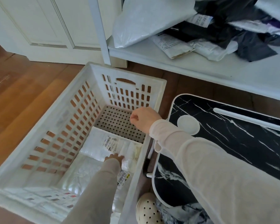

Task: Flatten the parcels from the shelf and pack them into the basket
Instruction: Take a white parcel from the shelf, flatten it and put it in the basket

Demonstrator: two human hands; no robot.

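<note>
A white slotted plastic basket (39, 131) stands on the floor below me. Flattened white parcels (103, 143) with printed labels lie on its perforated bottom. My left hand (114, 158) reaches deep inside, fingers spread flat on the top white parcel. My right hand (143, 119) hovers over the basket's right rim in a loose fist, with nothing visible in it. On the white shelf (200, 62) at upper right lie more parcels: a big white mailer (145, 20), black bags (233, 29) and a small labelled packet (171, 46).
A black marble-patterned tray table (233, 135) with white trim lies right of the basket. A white clog (149, 209) is on the floor by the basket's near right corner. White door panels (39, 21) and wooden floor (14, 94) fill the left.
</note>
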